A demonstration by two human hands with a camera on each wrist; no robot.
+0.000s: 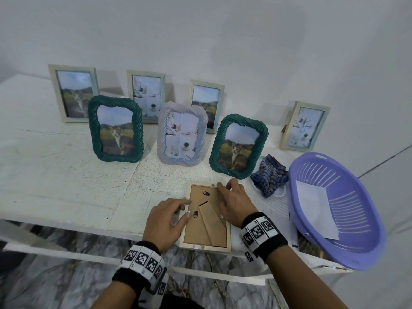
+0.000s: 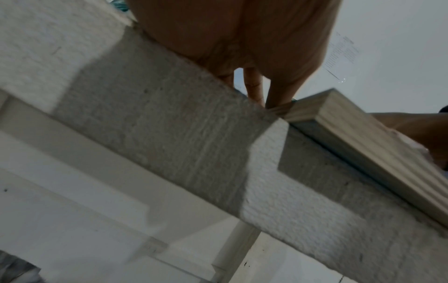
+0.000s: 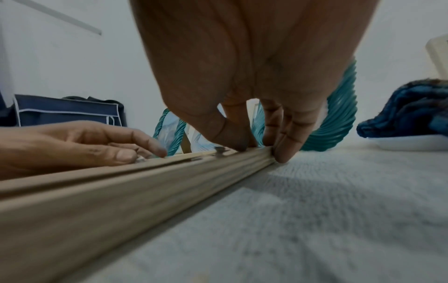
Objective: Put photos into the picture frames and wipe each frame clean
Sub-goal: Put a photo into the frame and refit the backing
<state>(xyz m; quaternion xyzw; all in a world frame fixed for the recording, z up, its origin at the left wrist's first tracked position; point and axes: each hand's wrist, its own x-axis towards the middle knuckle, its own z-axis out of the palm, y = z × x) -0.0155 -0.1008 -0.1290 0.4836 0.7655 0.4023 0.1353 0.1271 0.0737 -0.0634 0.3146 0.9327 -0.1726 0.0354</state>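
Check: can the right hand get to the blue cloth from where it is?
Probably yes. The right hand grips the far right corner of the face-down frame, and the cloth lies just past it to the right on the table, with nothing between. It must let go of the frame first.

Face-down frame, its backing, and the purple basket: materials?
Face-down frame: likely pale whitewashed wood, matte; grain lines on its moulded edge. Backing board: brown fibreboard or card, flat and dull, with black turn clips. Purple basket: moulded plastic, slight sheen, slotted walls.
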